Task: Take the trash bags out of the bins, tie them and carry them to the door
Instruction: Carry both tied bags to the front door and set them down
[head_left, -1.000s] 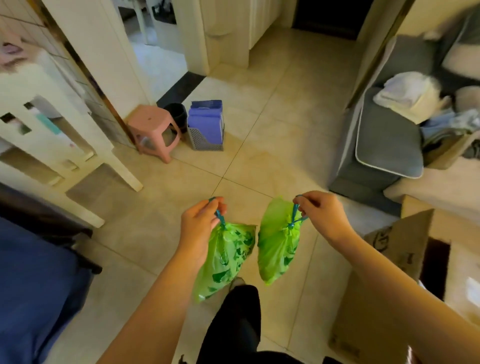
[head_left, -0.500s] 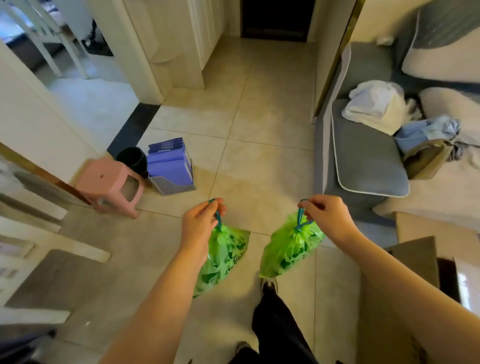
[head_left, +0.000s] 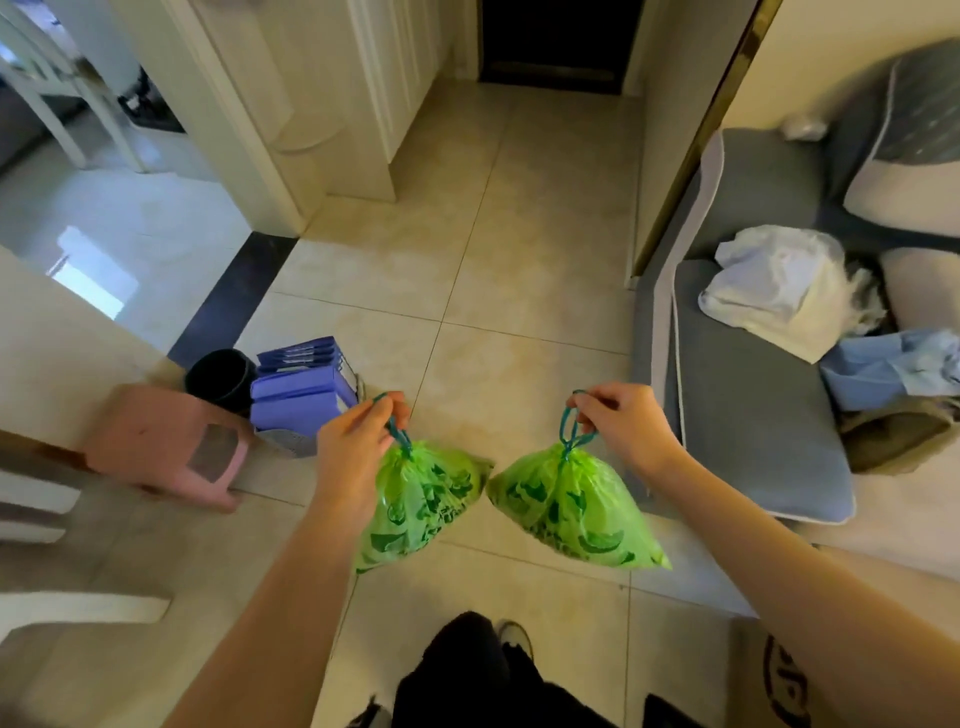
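The left hand pinches the blue drawstring of one green bag, and the right hand pinches the drawstring loop of the other green bag. Both bags hang closed above the tiled floor (their near corners almost touch). A pink stool and a black bin stand at the left, and a dark doorway lies ahead.

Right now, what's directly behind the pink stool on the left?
Behind the pink stool stands a black bin with no green bag showing at its rim. Beside it is a mesh basket holding purple packs. The bin's inside and base are hidden.
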